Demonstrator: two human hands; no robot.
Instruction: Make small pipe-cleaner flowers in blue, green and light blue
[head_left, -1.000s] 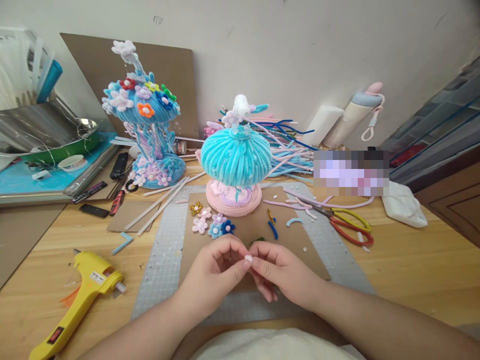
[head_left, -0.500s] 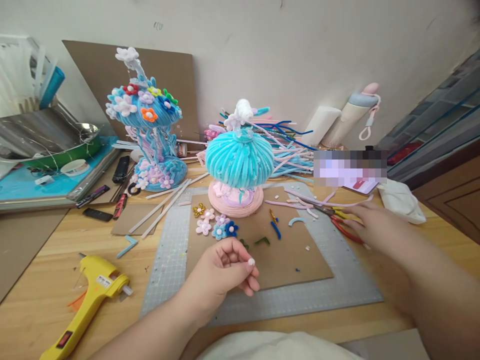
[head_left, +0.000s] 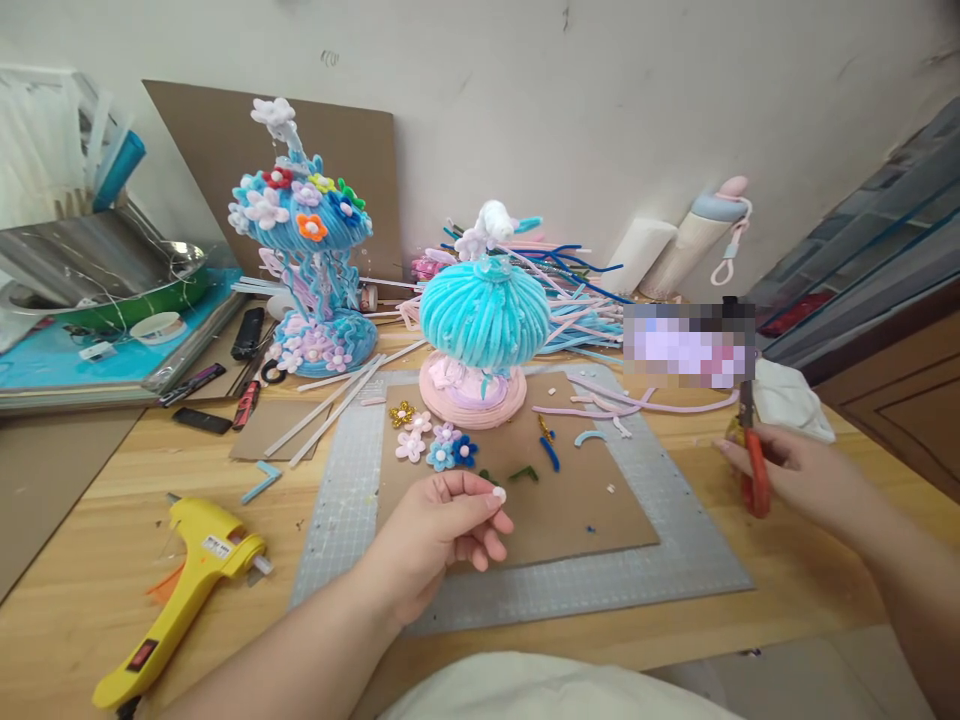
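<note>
Between the thumb and forefinger of my left hand (head_left: 442, 535) is a small round white piece (head_left: 499, 495), whose kind I cannot make out. My right hand (head_left: 799, 475), at the right of the table, grips red-and-yellow-handled scissors (head_left: 756, 475), their blades pointing up and away. Just beyond my left hand lie several small fuzzy flowers (head_left: 441, 455) in gold, pink, lilac and blue, on a brown cardboard sheet (head_left: 592, 500). Behind them stands a turquoise pipe-cleaner dome (head_left: 486, 315) on a pink round base (head_left: 435, 395).
A yellow glue gun (head_left: 199, 570) lies at the left. A blue flowered pipe-cleaner piece (head_left: 307, 235) stands at the back left, near a metal pot (head_left: 90, 255). Loose pipe cleaners (head_left: 581, 320) and a bottle (head_left: 690, 245) are at the back. A grey cutting mat (head_left: 697, 560) lies under the cardboard.
My right hand has picked the scissors up off the table, moved right and turned them upright. My left hand stays almost in place, still pinching the white piece.
</note>
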